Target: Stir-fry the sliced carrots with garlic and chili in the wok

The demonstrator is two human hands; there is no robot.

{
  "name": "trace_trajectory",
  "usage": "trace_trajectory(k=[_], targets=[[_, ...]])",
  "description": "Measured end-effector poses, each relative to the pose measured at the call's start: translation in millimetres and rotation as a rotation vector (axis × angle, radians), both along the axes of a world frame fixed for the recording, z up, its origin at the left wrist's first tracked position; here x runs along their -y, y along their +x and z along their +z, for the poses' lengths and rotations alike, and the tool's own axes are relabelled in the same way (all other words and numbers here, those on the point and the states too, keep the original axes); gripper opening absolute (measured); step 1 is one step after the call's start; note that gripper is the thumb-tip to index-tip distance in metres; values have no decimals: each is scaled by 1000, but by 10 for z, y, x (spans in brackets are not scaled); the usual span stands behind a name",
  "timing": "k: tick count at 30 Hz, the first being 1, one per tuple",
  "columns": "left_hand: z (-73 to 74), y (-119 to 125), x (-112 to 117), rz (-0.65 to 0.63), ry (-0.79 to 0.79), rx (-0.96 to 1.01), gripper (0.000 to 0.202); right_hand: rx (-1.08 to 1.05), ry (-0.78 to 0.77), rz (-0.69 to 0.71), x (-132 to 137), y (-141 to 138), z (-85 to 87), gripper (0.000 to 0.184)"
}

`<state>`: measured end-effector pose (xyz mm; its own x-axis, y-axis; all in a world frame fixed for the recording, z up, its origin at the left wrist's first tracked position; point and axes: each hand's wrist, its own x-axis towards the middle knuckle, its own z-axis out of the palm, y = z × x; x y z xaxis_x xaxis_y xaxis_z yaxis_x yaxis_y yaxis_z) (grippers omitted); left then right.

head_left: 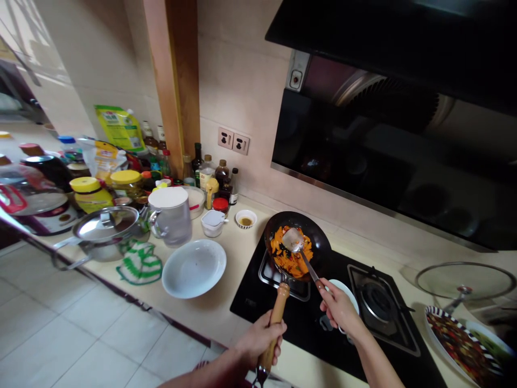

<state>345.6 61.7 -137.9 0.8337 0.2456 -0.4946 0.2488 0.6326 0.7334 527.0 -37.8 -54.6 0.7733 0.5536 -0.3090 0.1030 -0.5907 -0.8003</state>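
A black wok (319, 245) sits on the left burner of the gas hob (307, 318), with orange slices of food (283, 252) in it. My left hand (258, 339) is closed round the wok's wooden handle (277, 318). My right hand (339, 307) grips the handle of a metal spatula (294, 241), whose blade rests on the food. A small white dish (348, 293) lies on the hob just behind my right hand.
An empty white plate (194, 268) lies left of the hob, beside a white jug (169, 215), small bowls, several bottles and jars, and a lidded steel pot (105, 231). A glass lid (464, 280) and a plate of dark food (460, 339) are on the right. The extractor hood (404, 48) hangs above.
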Motion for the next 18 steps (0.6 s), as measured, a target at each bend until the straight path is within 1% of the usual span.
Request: trace_trajectory(k=[4,8,12,18], targets=[[-13,2,-3,-1,0,4,38,-116,87,-17,91,28,-3,70],[-60,12,-4,-5,-2,4,37,-209,110,-45,152,52,-12,63],[-72,13,-1,-2,6,17,40,-252,111,-68,113,27,-17,55],[-7,7,-4,4,-4,7,44,-353,165,-104,24,4,-5,56]])
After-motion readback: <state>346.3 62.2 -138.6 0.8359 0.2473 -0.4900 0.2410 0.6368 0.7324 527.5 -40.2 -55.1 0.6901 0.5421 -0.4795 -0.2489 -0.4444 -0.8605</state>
